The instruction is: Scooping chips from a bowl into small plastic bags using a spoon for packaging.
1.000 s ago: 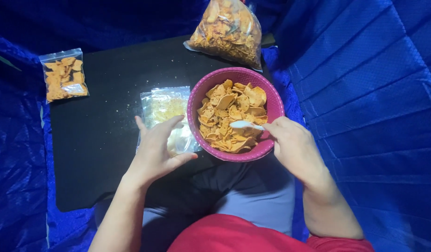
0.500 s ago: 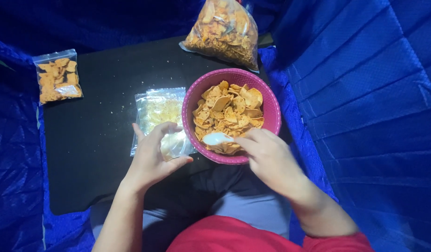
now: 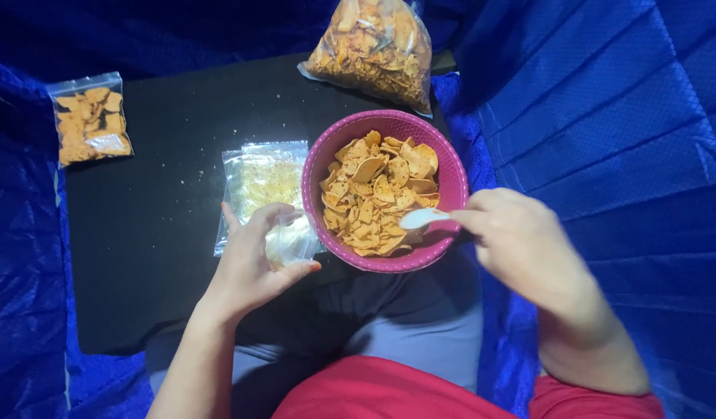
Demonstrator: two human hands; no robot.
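We look through one head-worn camera, facing steeply down and close over our lap. The black board (image 3: 164, 256) fills the middle. No second view shares it.

The bowl (image 3: 451, 174) looks like moulded plastic, magenta, with a finely dimpled wall and a smooth, faintly glossy rim. The spoon (image 3: 420, 218) in the right hand (image 3: 521, 244) is smooth white plastic with a dull sheen. The small bag (image 3: 289, 239) pinched in the left hand (image 3: 253, 268) is thin clear film, crinkled and shiny. The flat stack of pouches (image 3: 261, 182) and the 2 filled bags (image 3: 90, 124) (image 3: 377, 50) show the same glossy transparent plastic. The chips (image 3: 373, 194) look dry, matt and rough. The board (image 3: 164, 202) is matt black, speckled with crumbs. The blue cloth (image 3: 606, 116) has a woven, slightly lustrous grid texture.
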